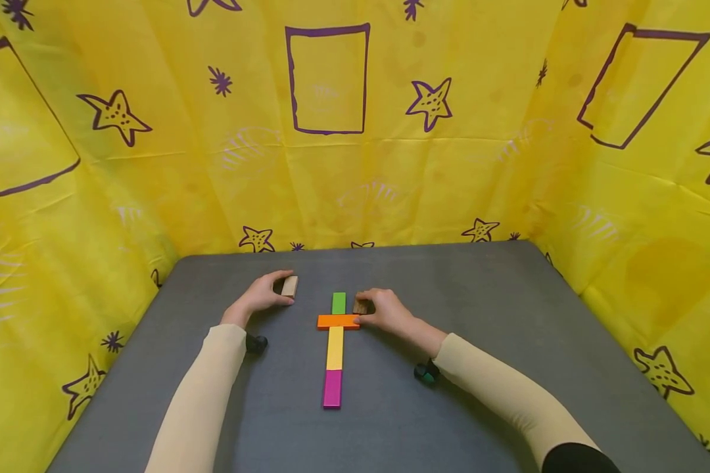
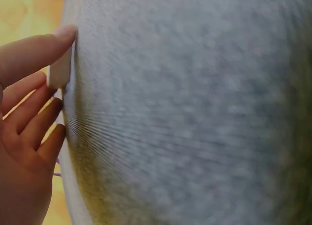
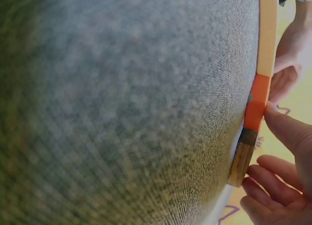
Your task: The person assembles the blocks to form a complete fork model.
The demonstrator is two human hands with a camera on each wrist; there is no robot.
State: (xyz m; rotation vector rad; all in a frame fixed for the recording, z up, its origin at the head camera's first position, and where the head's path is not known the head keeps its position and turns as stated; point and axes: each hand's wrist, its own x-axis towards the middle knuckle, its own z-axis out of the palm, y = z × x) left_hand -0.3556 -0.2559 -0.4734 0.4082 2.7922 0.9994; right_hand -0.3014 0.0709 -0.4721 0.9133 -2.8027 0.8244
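My left hand (image 1: 263, 293) pinches a pale wooden block (image 1: 290, 286) between thumb and fingers, near the table's back. In the left wrist view the thumb lies over that pale block (image 2: 60, 71). My right hand (image 1: 387, 311) has its fingers curled about a dark brown wooden block (image 1: 359, 305), beside the right end of an orange block (image 1: 331, 321). The right thumb touches the orange block (image 3: 257, 105), as the right wrist view shows. Orange lies crosswise between a green block (image 1: 339, 303) and a yellow block (image 1: 334, 348); a magenta block (image 1: 332, 389) continues the line towards me.
The blocks lie on a dark grey table (image 1: 296, 427). Yellow cloth (image 1: 331, 184) with purple drawn stars and frames hangs behind the table and on both sides. Dark wrist devices (image 1: 427, 373) sit under both forearms.
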